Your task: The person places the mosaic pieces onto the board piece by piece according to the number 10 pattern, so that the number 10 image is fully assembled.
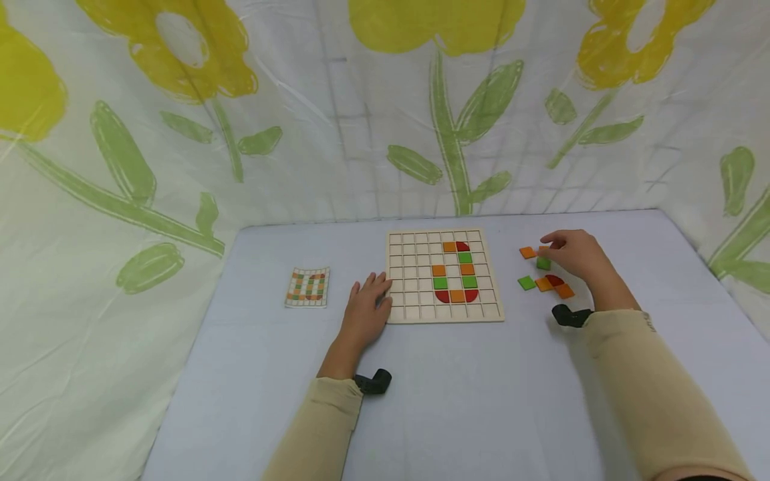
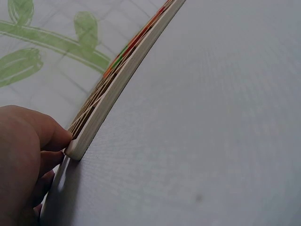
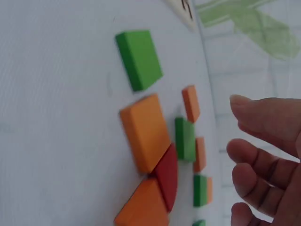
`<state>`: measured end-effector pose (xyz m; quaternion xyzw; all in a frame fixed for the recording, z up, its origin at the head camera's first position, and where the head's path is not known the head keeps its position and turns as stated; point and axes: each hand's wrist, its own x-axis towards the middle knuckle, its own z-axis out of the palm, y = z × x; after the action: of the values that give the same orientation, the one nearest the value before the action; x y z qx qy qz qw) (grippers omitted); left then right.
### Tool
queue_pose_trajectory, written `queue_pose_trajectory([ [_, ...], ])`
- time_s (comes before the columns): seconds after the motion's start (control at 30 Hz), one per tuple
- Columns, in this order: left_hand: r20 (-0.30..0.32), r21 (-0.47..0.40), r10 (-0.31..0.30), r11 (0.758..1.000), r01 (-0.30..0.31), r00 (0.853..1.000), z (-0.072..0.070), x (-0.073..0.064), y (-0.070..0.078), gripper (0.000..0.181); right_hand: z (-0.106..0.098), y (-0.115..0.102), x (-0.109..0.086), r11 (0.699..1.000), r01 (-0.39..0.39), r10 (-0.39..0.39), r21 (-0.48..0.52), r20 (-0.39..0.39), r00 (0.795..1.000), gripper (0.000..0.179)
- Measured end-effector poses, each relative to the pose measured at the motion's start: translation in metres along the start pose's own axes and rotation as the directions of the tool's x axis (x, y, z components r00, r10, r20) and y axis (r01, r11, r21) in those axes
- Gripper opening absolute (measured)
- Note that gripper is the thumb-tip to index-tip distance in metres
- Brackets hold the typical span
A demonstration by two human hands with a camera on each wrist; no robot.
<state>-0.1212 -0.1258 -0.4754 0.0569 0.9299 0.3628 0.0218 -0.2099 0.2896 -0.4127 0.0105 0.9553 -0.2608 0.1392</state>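
Note:
On the table lies a pale wooden grid board (image 1: 412,267), with orange, green and red tiles set in its right half. My left hand (image 1: 365,310) rests along the board's left edge with its fingers extended; in the left wrist view the thumb (image 2: 59,134) touches a corner of the board. Over the loose tiles at the right hovers my right hand (image 1: 579,255), fingers loosely bent and nothing between them. Below it are a green square tile (image 1: 544,263), an orange tile (image 1: 527,252) and a red rounded tile (image 1: 556,283). The hand partly hides another orange tile.
A small card (image 1: 308,288) with a coloured grid pattern lies left of the board. Another green tile (image 1: 527,283) and orange tiles (image 1: 565,291) are on the right side of the table (image 1: 457,401). Behind it hangs a white cloth (image 1: 301,174) with flower prints.

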Motion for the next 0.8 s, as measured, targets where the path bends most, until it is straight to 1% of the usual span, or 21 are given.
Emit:
queue_pose_trajectory([
  [0.13, 0.004, 0.006, -0.008, 1.0, 0.008, 1.0, 0.0, -0.001, 0.0, 0.044, 0.0, 0.013, -0.002, 0.999, -0.038, 0.039, -0.025, 0.043, 0.998, 0.059],
  [0.3, 0.006, 0.009, -0.025, 1.0, 0.025, 1.0, -0.001, -0.001, 0.002, 0.044, 0.002, 0.021, -0.002, 0.999, -0.017, 0.021, -0.038, 0.088, 0.996, 0.061],
  [0.4, 0.01, 0.015, -0.033, 0.999, 0.032, 0.999, 0.0, -0.001, 0.002, 0.044, 0.004, 0.022, -0.002, 1.0, -0.013, 0.016, -0.028, 0.093, 0.996, 0.057],
  [0.6, 0.004, 0.013, -0.024, 1.0, 0.024, 1.0, 0.001, -0.001, 0.002, 0.044, 0.008, 0.02, -0.001, 1.0, -0.027, 0.028, -0.014, 0.089, 0.996, 0.053],
  [0.8, 0.0, 0.007, -0.016, 1.0, 0.016, 1.0, 0.0, -0.001, 0.002, 0.044, 0.012, 0.017, 0.0, 0.999, -0.05, 0.052, -0.018, 0.102, 0.993, 0.053],
])
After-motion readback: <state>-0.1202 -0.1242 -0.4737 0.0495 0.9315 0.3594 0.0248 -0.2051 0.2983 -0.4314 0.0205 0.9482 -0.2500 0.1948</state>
